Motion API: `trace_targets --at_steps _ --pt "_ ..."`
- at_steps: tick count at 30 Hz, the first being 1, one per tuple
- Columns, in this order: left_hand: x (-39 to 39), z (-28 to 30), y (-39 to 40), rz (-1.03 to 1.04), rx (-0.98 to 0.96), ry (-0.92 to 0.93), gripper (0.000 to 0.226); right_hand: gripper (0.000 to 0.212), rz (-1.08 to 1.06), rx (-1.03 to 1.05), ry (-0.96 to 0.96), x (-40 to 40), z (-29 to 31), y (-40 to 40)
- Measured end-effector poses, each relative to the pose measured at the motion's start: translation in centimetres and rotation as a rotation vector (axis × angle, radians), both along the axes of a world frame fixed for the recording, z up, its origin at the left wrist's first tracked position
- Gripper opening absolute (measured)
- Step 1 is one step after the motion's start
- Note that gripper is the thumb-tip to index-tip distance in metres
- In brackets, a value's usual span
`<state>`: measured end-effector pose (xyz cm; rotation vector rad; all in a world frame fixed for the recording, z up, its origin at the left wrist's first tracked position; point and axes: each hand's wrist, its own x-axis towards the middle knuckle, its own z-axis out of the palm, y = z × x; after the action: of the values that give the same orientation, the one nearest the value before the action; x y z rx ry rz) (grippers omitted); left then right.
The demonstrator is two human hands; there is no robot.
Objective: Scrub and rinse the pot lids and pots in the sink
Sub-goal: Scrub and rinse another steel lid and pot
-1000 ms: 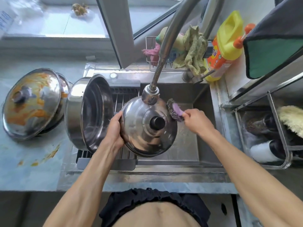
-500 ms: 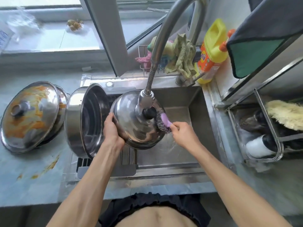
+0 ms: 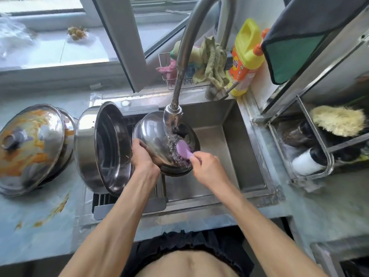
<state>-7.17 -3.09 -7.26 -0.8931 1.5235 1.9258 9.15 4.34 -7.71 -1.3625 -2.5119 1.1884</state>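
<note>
Clearly the job is somewhere in its middle, with one lid being worked on and more waiting. The left hand (image 3: 142, 154) grips the rim of the steel lid (image 3: 153, 134), holding it tilted over the sink (image 3: 247, 156) right under the faucet head (image 3: 173, 114), while the right hand (image 3: 207, 166) pinches the purple handle of the steel-wool scrubber (image 3: 178, 150) and presses its wire pad against the lid's top, just below the black knob. That lid looks shiny and close to clean, though whether it has had its final rinse I cannot tell (any water stream is hard to make out). A large pot (image 3: 103, 148) leans on its side on the drain rack at the sink's left edge, looking clean inside. On the bench (image 3: 40, 226) to the left, a second lid (image 3: 30, 144), smeared with orange sauce, rests on another pot; both appear untouched and remain to be scrubbed.
</note>
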Motion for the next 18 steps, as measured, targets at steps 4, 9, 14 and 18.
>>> trace_targets --at_steps 4,9,14,18 --pt "0.5 0.2 -0.3 -0.046 -0.011 0.001 0.039 0.029 0.039 0.093 -0.107 -0.1 0.4 -0.1" --pt "1.0 0.5 -0.7 -0.117 -0.053 -0.032 0.032 0.028 0.132 0.154 -0.144 -1.4 2.0 -0.3" --pt "0.6 0.9 -0.5 -0.180 -0.060 -0.012 0.039 0.027 0.245 0.210 -0.148 -2.0 3.2 -2.1" --pt "1.3 0.5 -0.3 -0.304 -0.039 -0.012 0.026 0.027 0.118 0.181 -0.190 -2.4 3.2 0.4"
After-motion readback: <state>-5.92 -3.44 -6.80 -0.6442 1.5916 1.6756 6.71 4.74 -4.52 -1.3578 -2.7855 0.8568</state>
